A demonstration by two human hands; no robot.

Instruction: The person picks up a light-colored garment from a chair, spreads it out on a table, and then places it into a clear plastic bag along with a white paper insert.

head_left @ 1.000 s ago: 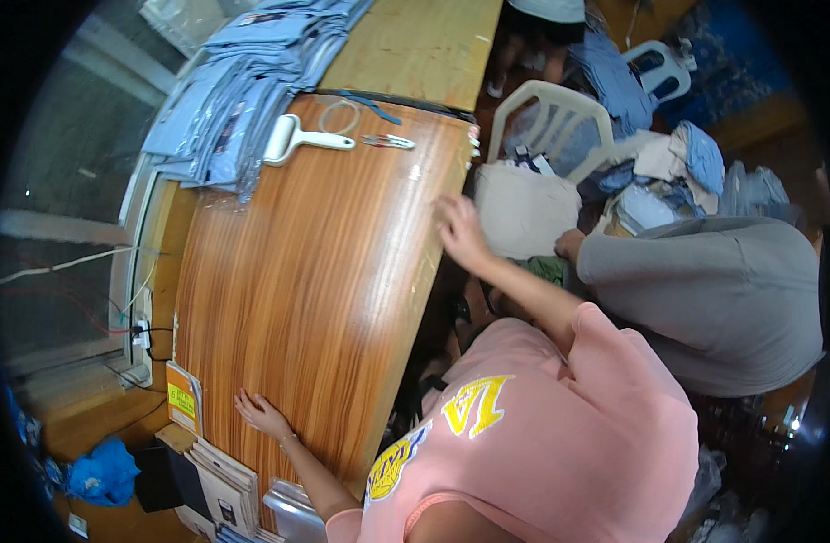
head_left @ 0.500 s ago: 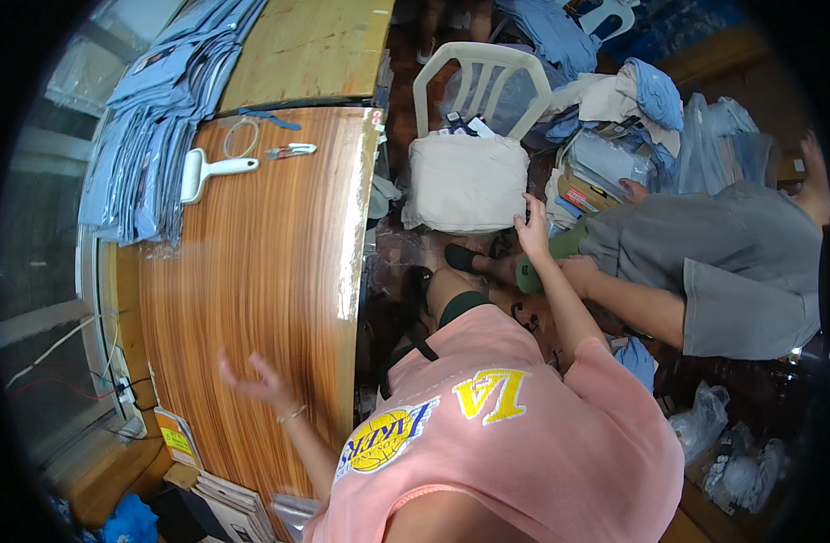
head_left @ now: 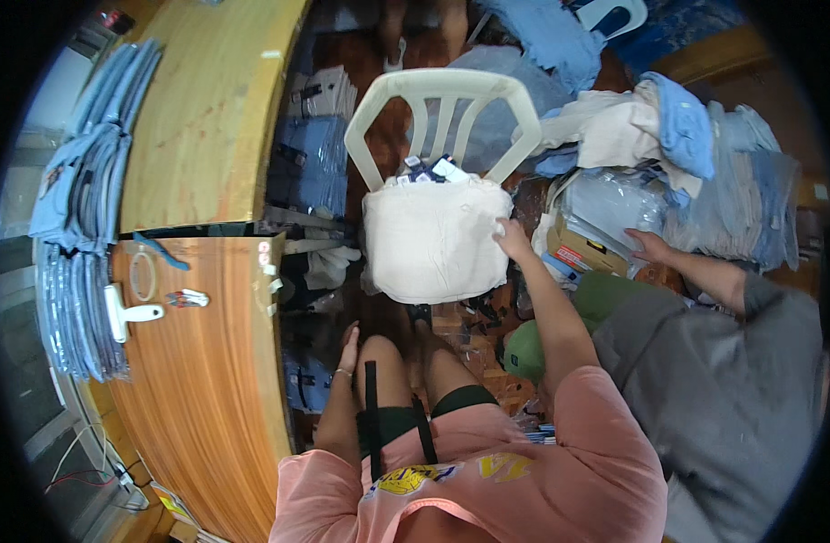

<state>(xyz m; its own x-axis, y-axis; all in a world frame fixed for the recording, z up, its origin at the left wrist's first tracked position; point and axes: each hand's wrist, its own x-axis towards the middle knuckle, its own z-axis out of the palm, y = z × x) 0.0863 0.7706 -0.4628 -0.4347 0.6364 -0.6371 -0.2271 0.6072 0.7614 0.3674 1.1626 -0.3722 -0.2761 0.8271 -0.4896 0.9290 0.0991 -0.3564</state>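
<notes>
A folded stack of cream-coloured garments (head_left: 433, 244) lies on the seat of a white plastic chair (head_left: 376, 89). Several dark tags (head_left: 429, 170) stick up at the stack's back edge. At the stack's right side is my right hand (head_left: 515, 241), its fingers stretched out and touching the cloth; no firm grip shows. My left hand (head_left: 350, 346) is low, between the table's side and my left knee. Seen edge-on, its fingers look straight, with nothing visible in them.
A wooden table (head_left: 198, 362) at left bears a lint roller (head_left: 134, 314), snips (head_left: 189, 298), tape (head_left: 143, 276) and stacked blue packed garments (head_left: 80, 308). At right, a co-worker in a green cap (head_left: 525, 348) reaches toward a cardboard box (head_left: 585, 251). Piled clothes (head_left: 614, 122) lie beyond.
My left hand has come off the table down to beside my leg. The view has shifted, bringing the chair nearer. My right hand stays by the stack. The co-worker's arm now shows by the box.
</notes>
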